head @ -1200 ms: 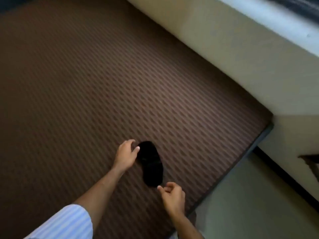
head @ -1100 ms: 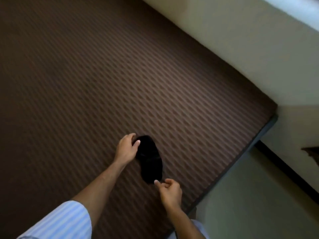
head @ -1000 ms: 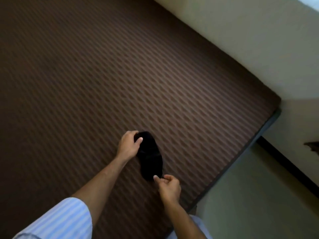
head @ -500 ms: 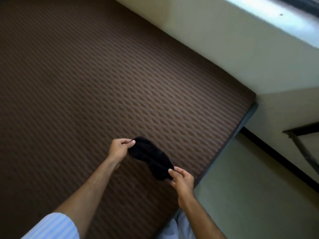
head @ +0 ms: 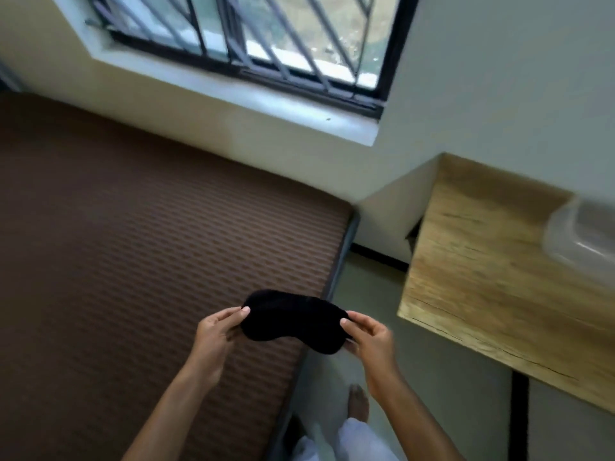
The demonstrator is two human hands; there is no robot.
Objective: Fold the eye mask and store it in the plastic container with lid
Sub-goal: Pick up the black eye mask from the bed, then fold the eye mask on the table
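A black eye mask is stretched out flat in the air above the mattress edge. My left hand pinches its left end and my right hand pinches its right end. A clear plastic container with lid sits at the right edge of the view on a wooden table, partly cut off by the frame.
A brown patterned mattress fills the left side. The wooden table stands to the right, with a strip of pale floor between them. A barred window is in the wall behind. My bare foot rests on the floor.
Both hands took hold of the mask on the mattress and lifted it, turning it crosswise. The view swung up and right, bringing the window, table and container into sight.
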